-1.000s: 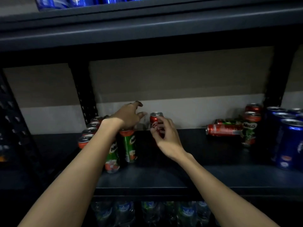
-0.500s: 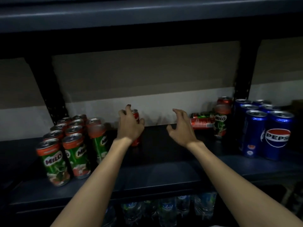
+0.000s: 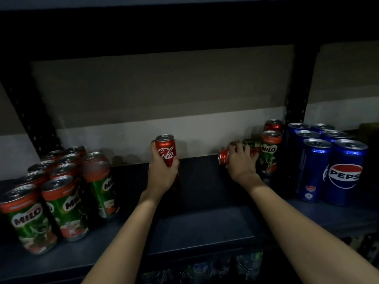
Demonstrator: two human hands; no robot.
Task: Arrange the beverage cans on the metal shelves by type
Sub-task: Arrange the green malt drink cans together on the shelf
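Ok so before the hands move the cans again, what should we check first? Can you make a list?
1. Left hand has a firm hold on the upright Coca-Cola can: ok, fingers wrap round it.
2. Right hand has hold of the red can lying on its side: ok, fingers curl over it.
3. Second lying can behind it will not roll: cannot tell, mostly hidden.
4. Free space on the shelf between the Milo cans and the hands: ok.
5. Stray Milo can beside the Pepsi cans sorted: not ok, it stands apart from the Milo group.
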